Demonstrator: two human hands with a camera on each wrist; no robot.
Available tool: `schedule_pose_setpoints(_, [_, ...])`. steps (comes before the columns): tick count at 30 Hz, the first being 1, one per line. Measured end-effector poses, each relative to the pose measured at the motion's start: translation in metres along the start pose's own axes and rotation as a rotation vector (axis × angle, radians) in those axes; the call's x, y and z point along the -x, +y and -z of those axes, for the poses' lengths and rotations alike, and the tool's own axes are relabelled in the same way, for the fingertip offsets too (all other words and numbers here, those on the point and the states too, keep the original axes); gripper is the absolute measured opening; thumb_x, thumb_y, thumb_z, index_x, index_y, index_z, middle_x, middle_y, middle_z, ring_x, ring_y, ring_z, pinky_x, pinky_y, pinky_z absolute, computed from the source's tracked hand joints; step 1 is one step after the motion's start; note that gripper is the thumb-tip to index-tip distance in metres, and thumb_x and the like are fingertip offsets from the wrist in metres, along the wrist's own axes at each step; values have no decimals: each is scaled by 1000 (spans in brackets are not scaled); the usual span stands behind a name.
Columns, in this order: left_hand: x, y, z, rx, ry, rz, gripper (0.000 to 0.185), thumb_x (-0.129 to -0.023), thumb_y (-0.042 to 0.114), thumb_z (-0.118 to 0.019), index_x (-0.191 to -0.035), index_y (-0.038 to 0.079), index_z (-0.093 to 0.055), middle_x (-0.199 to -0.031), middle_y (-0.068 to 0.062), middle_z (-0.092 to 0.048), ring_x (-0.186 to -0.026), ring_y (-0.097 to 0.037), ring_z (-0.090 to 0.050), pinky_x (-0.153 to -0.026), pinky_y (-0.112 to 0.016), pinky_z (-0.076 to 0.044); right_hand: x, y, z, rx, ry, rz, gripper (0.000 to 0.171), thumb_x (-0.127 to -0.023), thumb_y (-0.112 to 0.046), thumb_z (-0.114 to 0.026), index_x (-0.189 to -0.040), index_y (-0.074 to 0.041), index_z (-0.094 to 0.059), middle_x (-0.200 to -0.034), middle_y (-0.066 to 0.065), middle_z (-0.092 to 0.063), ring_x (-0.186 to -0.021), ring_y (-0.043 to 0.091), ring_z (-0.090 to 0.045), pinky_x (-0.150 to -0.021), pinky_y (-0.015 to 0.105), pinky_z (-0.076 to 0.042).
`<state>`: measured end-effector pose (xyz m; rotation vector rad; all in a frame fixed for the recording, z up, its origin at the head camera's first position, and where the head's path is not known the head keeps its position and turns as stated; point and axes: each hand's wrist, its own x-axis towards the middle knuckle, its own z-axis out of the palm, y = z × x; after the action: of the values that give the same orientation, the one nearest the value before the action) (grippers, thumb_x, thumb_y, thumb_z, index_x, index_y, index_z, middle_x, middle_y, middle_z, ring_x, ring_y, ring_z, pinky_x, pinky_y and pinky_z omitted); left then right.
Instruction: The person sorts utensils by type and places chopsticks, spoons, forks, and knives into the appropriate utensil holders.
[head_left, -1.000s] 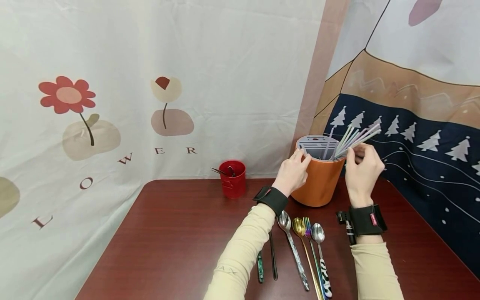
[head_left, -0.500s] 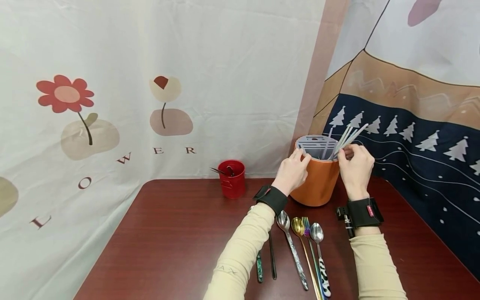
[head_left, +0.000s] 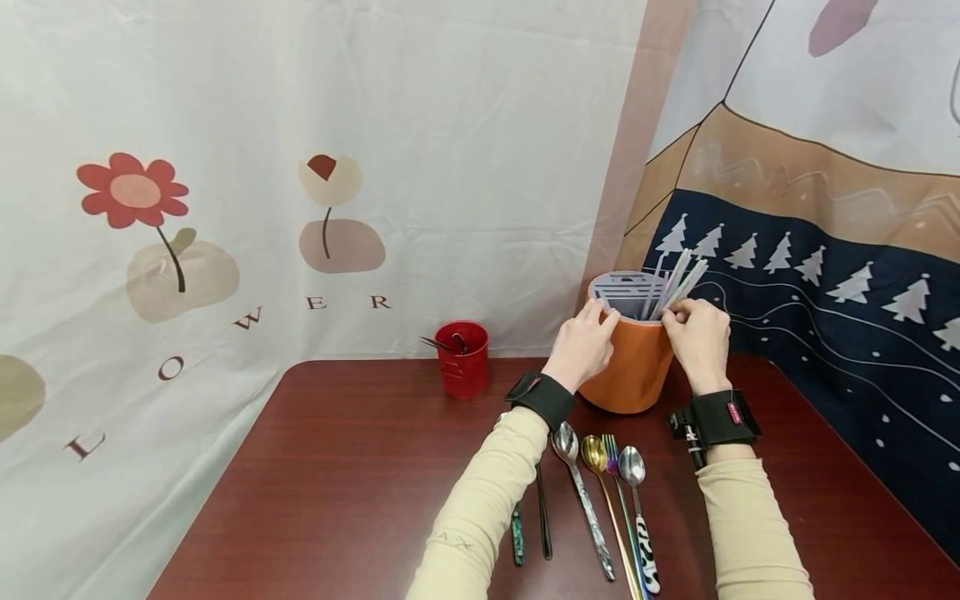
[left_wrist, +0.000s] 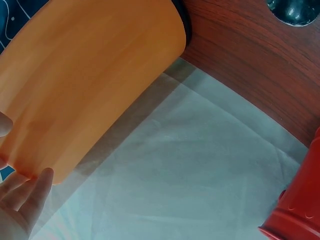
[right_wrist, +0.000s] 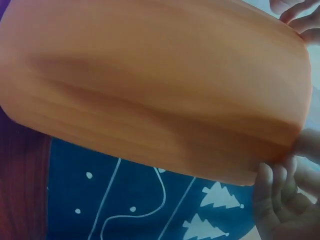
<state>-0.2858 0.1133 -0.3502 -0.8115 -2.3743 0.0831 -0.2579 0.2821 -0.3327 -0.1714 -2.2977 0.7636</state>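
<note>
An orange utensil holder [head_left: 628, 367] with a grey slotted top stands at the back right of the table. My left hand [head_left: 582, 346] grips its left rim between thumb and fingers; in the left wrist view, the left fingertips [left_wrist: 44, 182] lie right at the rim. Pale straws [head_left: 681, 279] rise from the holder's right side, leaning right. My right hand [head_left: 699, 342] pinches at their lower part with curled fingers, right at the rim. In the right wrist view, the right hand [right_wrist: 285, 192] curls about the holder's edge; the straws do not show there.
A red cup [head_left: 462, 358] with small utensils stands to the left. In front of the holder lie a silver spoon [head_left: 566, 442], a gold spoon [head_left: 595, 454], a rainbow fork [head_left: 613, 454] and a spoon with a spotted handle [head_left: 649, 558]. A dark patterned cloth [head_left: 840, 350] hangs at the right.
My right hand has moved left and slightly down toward the holder's rim. The straws have swung from a strong rightward lean to nearly upright in a tighter bunch. My left hand has stayed put.
</note>
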Motion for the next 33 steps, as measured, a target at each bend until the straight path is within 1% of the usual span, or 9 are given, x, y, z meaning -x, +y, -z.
schedule_pose_setpoints(4, [-1,0,0,1,4,-1,37,-93,30,-53,-128,20,-53,-128,-2,-55,-124,-12,-52,-73,-19,-55,6,0,6,-17,-23,27,22,-90,-12,-58,-99,5,-69,-84,20,-60,-83,35,-54,-68,36,-37])
schedule_pose_setpoints(9, [0,1,-1,-6,19,12,35,-93,31,-52,-127,22,-54,-126,-1,-55,-121,-11,-53,-71,-18,-55,24,1,16,-46,-9,14,24,-90,-11,-57,-105,6,-67,-88,23,-64,-82,34,-56,-72,34,-37])
schedule_pose_setpoints(14, [-1,4,0,-24,51,34,29,-94,32,-51,-121,22,-56,-120,-2,-58,-119,-12,-55,-71,-19,-55,46,4,25,-4,-69,40,21,-90,-11,-58,-103,3,-68,-84,20,-66,-75,30,-58,-62,29,-38])
schedule_pose_setpoints(17, [-2,6,2,-50,83,46,26,-94,34,-52,-118,24,-58,-112,-1,-60,-113,-12,-57,-68,-19,-55,59,8,29,70,-234,56,20,-90,-15,-59,-98,1,-69,-83,18,-68,-68,27,-60,-55,30,-41])
schedule_pose_setpoints(21, [-4,11,4,-101,116,47,24,-94,36,-53,-114,24,-60,-101,1,-61,-97,-10,-59,-64,-17,-53,76,12,30,200,-609,17,22,-89,-23,-61,-92,-3,-69,-84,17,-67,-66,25,-59,-53,35,-44])
schedule_pose_setpoints(23, [-4,13,5,-127,127,40,23,-95,37,-52,-112,24,-60,-96,1,-61,-91,-9,-59,-63,-16,-52,85,13,28,251,-793,-20,23,-88,-26,-62,-86,-4,-68,-78,13,-65,-64,22,-58,-53,35,-43])
schedule_pose_setpoints(25, [-4,16,5,-147,142,33,22,-95,38,-52,-110,23,-60,-92,1,-61,-85,-9,-59,-61,-16,-51,96,15,23,268,-925,-52,22,-86,-24,-65,-76,-4,-66,-69,8,-62,-60,20,-56,-52,33,-43])
schedule_pose_setpoints(28, [-3,20,6,-165,164,27,21,-96,37,-51,-108,23,-61,-88,2,-60,-81,-9,-59,-58,-15,-49,112,18,15,245,-1039,-101,24,-82,-20,-69,-65,-5,-63,-57,5,-59,-52,16,-56,-48,28,-43])
schedule_pose_setpoints(33, [-3,23,5,-175,184,22,21,-96,37,-50,-106,23,-62,-87,2,-61,-79,-9,-58,-57,-16,-48,130,22,1,175,-1105,-171,21,-81,-15,-71,-66,-3,-63,-55,7,-60,-48,15,-58,-46,27,-47])
